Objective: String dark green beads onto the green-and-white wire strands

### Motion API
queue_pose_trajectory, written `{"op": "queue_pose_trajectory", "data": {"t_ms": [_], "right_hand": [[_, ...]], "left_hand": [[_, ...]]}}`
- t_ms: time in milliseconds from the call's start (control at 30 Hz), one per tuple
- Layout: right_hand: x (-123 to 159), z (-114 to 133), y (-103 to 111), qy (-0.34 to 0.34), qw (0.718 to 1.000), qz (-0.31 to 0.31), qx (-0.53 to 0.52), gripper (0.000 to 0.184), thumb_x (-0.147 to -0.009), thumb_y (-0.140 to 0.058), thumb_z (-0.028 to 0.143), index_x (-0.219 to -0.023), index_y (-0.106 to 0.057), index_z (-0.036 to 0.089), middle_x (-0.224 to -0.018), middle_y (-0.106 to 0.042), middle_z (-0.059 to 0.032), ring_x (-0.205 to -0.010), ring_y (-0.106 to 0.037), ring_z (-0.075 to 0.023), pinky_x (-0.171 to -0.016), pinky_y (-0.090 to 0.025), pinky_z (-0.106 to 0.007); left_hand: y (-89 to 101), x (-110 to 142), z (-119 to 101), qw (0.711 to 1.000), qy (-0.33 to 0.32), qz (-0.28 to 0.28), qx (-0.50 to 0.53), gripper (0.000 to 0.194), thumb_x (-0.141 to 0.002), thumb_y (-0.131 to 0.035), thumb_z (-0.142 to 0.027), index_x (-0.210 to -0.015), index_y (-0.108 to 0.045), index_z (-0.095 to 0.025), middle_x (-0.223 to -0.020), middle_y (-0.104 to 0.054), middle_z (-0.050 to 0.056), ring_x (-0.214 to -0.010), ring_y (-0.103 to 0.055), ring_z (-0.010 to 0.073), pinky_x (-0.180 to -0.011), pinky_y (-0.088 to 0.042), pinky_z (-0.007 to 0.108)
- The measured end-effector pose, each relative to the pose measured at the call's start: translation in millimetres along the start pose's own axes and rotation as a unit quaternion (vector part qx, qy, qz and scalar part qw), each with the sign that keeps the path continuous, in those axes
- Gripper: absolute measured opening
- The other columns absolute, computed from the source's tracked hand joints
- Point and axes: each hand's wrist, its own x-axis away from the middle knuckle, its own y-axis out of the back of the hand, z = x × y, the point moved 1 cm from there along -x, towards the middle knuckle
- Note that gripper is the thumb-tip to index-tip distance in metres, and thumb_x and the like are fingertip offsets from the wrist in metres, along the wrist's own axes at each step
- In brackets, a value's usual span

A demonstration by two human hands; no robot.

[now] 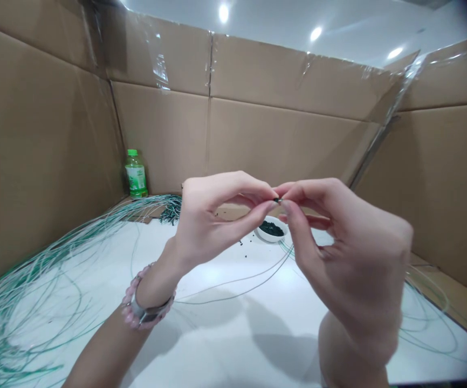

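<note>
My left hand and my right hand are raised above the white table, their fingertips meeting. Both pinch a tiny dark piece between thumb and forefinger. A thin green-white wire trails from under the hands across the table. Behind the fingers stands a small white dish holding small dark pieces. A pink bead bracelet is on my left wrist.
A big bundle of green and white wires fans across the table's left side, with dark ends at the back. More wire loops lie at the right. A green bottle stands in the back left corner. Taped cardboard walls surround the table.
</note>
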Motion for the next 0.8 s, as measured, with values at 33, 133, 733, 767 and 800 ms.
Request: {"op": "queue_pose_trajectory", "data": {"t_ms": [33, 133, 733, 767, 800], "right_hand": [[0.0, 0.1, -0.1, 0.003, 1.000, 0.001, 0.000, 0.010, -0.087, -0.054, 0.013, -0.090, -0.055, 0.023, -0.078, -0.067, 0.0032, -0.062, -0.063, -0.0091, -0.062, -0.054, -0.021], [0.6, -0.6, -0.4, 0.000, 1.000, 0.001, 0.004, 0.012, -0.086, -0.055, 0.012, -0.091, -0.055, 0.023, -0.078, -0.066, 0.0035, -0.062, -0.063, -0.0091, -0.060, -0.053, -0.021], [2.0, 0.8, -2.5, -0.013, 0.999, -0.031, -0.041, 0.016, -0.082, -0.060, 0.010, -0.091, -0.056, 0.023, -0.080, -0.068, 0.0014, -0.064, -0.065, -0.0120, -0.059, -0.057, -0.022], [1.9, 0.7, -2.5, -0.013, 0.999, -0.030, -0.040, 0.016, -0.082, -0.061, 0.010, -0.091, -0.056, 0.022, -0.080, -0.068, 0.0014, -0.064, -0.065, -0.0117, -0.059, -0.057, -0.021], [1.9, 0.8, -2.5, -0.014, 0.999, -0.029, -0.038, 0.016, -0.082, -0.061, 0.010, -0.091, -0.056, 0.022, -0.080, -0.068, 0.0014, -0.064, -0.065, -0.0113, -0.060, -0.057, -0.021]], "left_hand": [[0.3, 0.0, -0.7, 1.000, -0.004, 0.001, -0.003, 0.007, -0.079, -0.067, -0.015, -0.084, -0.069, -0.020, -0.078, -0.071, 0.000, -0.066, -0.066, 0.0100, -0.062, -0.060, 0.020], [-1.0, 0.7, -0.4, 1.000, 0.018, -0.006, 0.010, 0.005, -0.079, -0.066, -0.017, -0.083, -0.069, -0.019, -0.078, -0.071, 0.000, -0.067, -0.066, 0.0102, -0.062, -0.060, 0.019], [-6.3, 1.7, 2.9, 0.987, 0.095, -0.013, 0.128, 0.004, -0.080, -0.067, -0.022, -0.082, -0.068, -0.018, -0.075, -0.073, 0.000, -0.067, -0.070, 0.0121, -0.063, -0.062, 0.019], [-6.1, 1.6, 2.8, 0.987, 0.089, -0.013, 0.131, 0.003, -0.080, -0.067, -0.020, -0.082, -0.068, -0.018, -0.075, -0.072, 0.000, -0.067, -0.070, 0.0116, -0.063, -0.062, 0.019], [-5.9, 1.5, 2.7, 0.987, 0.084, -0.013, 0.133, 0.003, -0.080, -0.067, -0.019, -0.082, -0.068, -0.018, -0.075, -0.072, -0.001, -0.067, -0.070, 0.0113, -0.064, -0.062, 0.019]]}}
